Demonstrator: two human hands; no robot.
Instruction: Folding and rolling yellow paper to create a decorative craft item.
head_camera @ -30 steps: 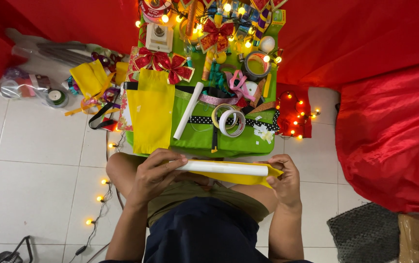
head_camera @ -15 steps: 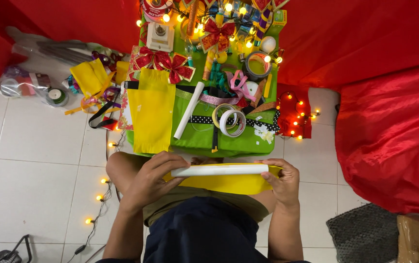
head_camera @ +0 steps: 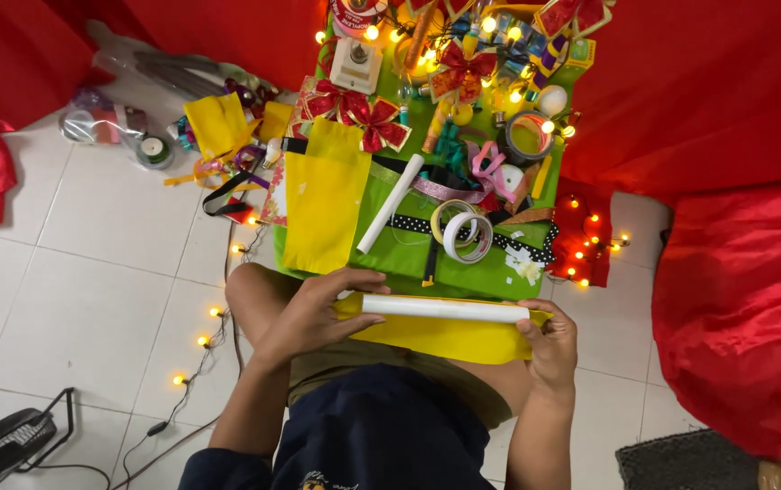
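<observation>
I hold a white paper tube (head_camera: 445,308) level over my lap, with a yellow fabric sheet (head_camera: 449,338) wrapped partly under it. My left hand (head_camera: 313,313) grips the tube's left end and the yellow sheet's edge. My right hand (head_camera: 549,340) grips the right end, fingers curled around tube and fabric. Just beyond them stands a green table (head_camera: 408,254) with another yellow fabric piece (head_camera: 325,195), a second white tube (head_camera: 390,204) and two tape rolls (head_camera: 463,231).
Red bows (head_camera: 354,109), ribbons and lit fairy lights (head_camera: 499,54) crowd the table's far side. Red cloth (head_camera: 744,299) covers the right and back. More ribbons and yellow fabric (head_camera: 218,127) lie on the white tile floor at left. A light string (head_camera: 204,340) and a fan (head_camera: 0,445) sit lower left.
More of the yellow sheet now hangs below the tube than a second ago. Both hands stay at the tube's ends in nearly the same place.
</observation>
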